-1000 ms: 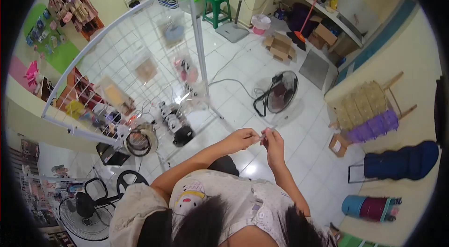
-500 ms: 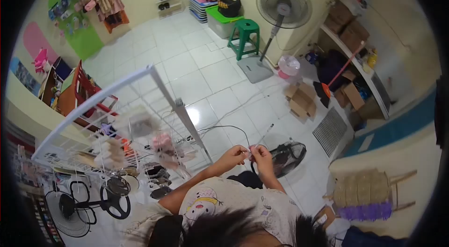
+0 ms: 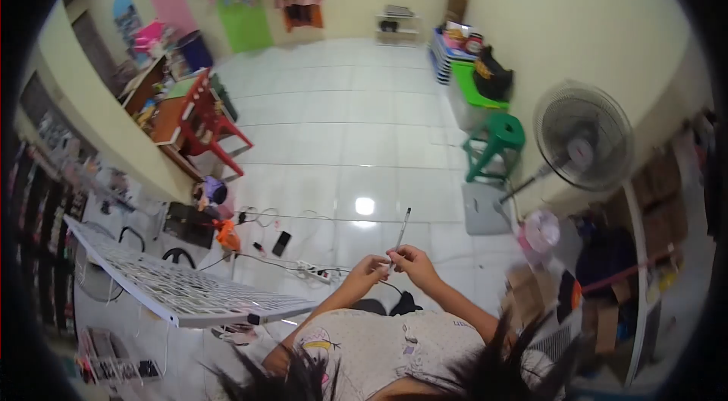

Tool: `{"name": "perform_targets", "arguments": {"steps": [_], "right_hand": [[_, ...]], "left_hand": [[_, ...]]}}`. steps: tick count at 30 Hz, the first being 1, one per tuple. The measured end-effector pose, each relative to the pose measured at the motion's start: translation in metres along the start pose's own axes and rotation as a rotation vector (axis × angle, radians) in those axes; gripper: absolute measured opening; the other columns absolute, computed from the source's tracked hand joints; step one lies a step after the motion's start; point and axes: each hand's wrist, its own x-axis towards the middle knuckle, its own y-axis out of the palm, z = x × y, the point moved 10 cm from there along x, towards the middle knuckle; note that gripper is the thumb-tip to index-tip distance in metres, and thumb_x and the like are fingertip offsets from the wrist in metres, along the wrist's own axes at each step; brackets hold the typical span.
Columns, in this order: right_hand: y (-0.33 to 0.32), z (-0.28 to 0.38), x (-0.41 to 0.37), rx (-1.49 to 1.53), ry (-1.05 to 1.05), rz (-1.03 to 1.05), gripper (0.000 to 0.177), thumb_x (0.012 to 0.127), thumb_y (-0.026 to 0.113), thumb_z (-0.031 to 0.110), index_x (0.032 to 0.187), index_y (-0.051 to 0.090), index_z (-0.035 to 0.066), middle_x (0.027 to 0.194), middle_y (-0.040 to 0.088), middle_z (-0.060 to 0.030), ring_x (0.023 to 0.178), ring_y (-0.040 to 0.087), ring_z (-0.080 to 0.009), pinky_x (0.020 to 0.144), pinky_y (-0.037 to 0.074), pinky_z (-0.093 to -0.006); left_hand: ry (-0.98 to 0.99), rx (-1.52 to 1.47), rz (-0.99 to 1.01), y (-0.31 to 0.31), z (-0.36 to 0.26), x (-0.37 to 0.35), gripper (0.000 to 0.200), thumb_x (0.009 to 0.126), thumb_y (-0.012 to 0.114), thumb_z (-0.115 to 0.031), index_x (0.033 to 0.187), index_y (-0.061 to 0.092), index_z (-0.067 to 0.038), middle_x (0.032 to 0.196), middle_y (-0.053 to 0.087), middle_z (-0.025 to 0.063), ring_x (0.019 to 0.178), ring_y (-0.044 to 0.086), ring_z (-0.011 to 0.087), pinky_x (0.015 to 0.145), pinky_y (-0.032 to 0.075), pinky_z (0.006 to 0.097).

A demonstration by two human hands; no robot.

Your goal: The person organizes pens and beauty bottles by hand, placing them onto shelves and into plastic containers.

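A slim pen (image 3: 403, 229) stands up at a slant from the fingers of my right hand (image 3: 416, 266), which are closed around its lower part. Close beside it, almost touching, my left hand (image 3: 368, 272) has its fingertips pinched together just left of the pen's lower end. Something small and pinkish shows at the fingertips between both hands, too small to name. Whatever the left fingers hold is hidden. Both hands are in front of my patterned shirt (image 3: 409, 336), above the white tiled floor.
A white wire rack (image 3: 189, 287) leans in at the left. A power strip (image 3: 313, 272) with cables and a black phone-like object (image 3: 281, 243) lie on the floor. To the right are a green stool (image 3: 494, 144), a standing fan (image 3: 582, 139), a pink bin (image 3: 540, 232) and cardboard boxes (image 3: 528, 291).
My view has swung to the right-hand side's opposite, leftward, so the room appears shifted right. The pen now stands more upright. Both hands remain close together.
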Motion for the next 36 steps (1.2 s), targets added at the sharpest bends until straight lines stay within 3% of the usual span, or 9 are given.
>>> {"name": "perform_targets", "arguments": {"steps": [6,8,12,17,21,25,29,34,36], "right_hand": [[0.022,0.052,0.14,-0.177,-0.119,0.326,0.025,0.088,0.066,0.019,0.104,0.058,0.001,0.087,0.062,-0.0032,0.077,0.058,-0.0096,0.066,0.048,-0.0239],[0.041,0.045,0.166,-0.109,-0.019,0.428,0.025,0.089,0.064,0.02,0.103,0.058,0.0,0.086,0.062,-0.0049,0.074,0.059,-0.0104,0.063,0.049,-0.0238],[0.058,0.032,0.239,-0.124,0.085,0.395,0.026,0.091,0.062,0.022,0.105,0.057,0.001,0.087,0.063,-0.0054,0.078,0.059,-0.0106,0.066,0.049,-0.0238],[0.066,0.056,0.344,-0.061,0.217,0.302,0.024,0.093,0.056,0.024,0.106,0.058,0.004,0.092,0.063,-0.0044,0.078,0.059,-0.0114,0.068,0.047,-0.0231],[0.095,0.112,0.448,-0.221,0.068,0.482,0.023,0.094,0.054,0.026,0.103,0.059,0.004,0.091,0.064,-0.0047,0.073,0.059,-0.0109,0.066,0.047,-0.023],[0.123,0.164,0.557,-0.223,0.011,0.417,0.026,0.095,0.053,0.026,0.1,0.06,0.002,0.086,0.063,-0.0071,0.072,0.057,-0.0113,0.065,0.046,-0.0228],[0.155,0.172,0.665,-0.145,-0.06,0.327,0.025,0.094,0.054,0.024,0.096,0.061,0.0,0.084,0.062,-0.0064,0.069,0.056,-0.0102,0.065,0.045,-0.0219],[0.235,0.141,0.767,-0.138,0.247,0.55,0.019,0.093,0.054,0.021,0.097,0.061,0.004,0.083,0.064,-0.005,0.069,0.058,-0.0129,0.064,0.047,-0.0251],[0.27,0.167,0.809,-0.181,0.215,0.628,0.018,0.093,0.054,0.02,0.096,0.061,0.004,0.082,0.064,-0.005,0.068,0.058,-0.0122,0.064,0.047,-0.0249]], "left_hand": [[0.03,-0.232,-0.296,-0.061,-0.042,0.071,0.031,0.093,0.057,-0.015,0.115,0.044,0.003,0.093,0.066,0.0169,0.091,0.066,0.0232,0.081,0.051,0.0327],[0.084,-0.263,-0.412,-0.097,-0.03,0.093,0.031,0.092,0.057,-0.014,0.113,0.044,0.004,0.092,0.066,0.017,0.09,0.066,0.0224,0.08,0.052,0.0316],[0.052,-0.327,-0.508,-0.158,-0.032,0.132,0.022,0.091,0.059,-0.014,0.103,0.052,0.003,0.092,0.066,0.014,0.084,0.065,0.019,0.076,0.052,0.0294],[0.062,-0.282,-0.583,-0.26,-0.082,0.21,0.037,0.089,0.06,-0.012,0.12,0.053,0.008,0.092,0.065,0.0114,0.083,0.062,0.0153,0.079,0.05,0.0262],[0.182,-0.084,-0.457,-0.335,-0.158,0.279,0.031,0.088,0.059,-0.007,0.115,0.055,0.007,0.095,0.066,0.013,0.086,0.063,0.0158,0.075,0.05,0.0265],[0.286,-0.063,-0.448,-0.405,-0.218,0.323,0.028,0.087,0.059,-0.006,0.11,0.051,0.006,0.091,0.068,0.0159,0.084,0.066,0.0178,0.075,0.051,0.0284],[0.206,-0.193,-0.477,-0.488,-0.227,0.356,0.024,0.087,0.057,-0.004,0.105,0.047,0.008,0.092,0.067,0.0199,0.082,0.068,0.0241,0.076,0.053,0.031],[0.177,-0.403,-0.815,-0.63,-0.222,0.373,0.02,0.084,0.058,-0.006,0.098,0.049,0.006,0.082,0.062,0.0141,0.076,0.068,0.0267,0.071,0.055,0.0318],[0.155,-0.449,-0.949,-0.678,-0.242,0.369,0.019,0.084,0.058,-0.007,0.096,0.05,0.006,0.081,0.061,0.0128,0.076,0.068,0.0268,0.071,0.055,0.0318]]}}
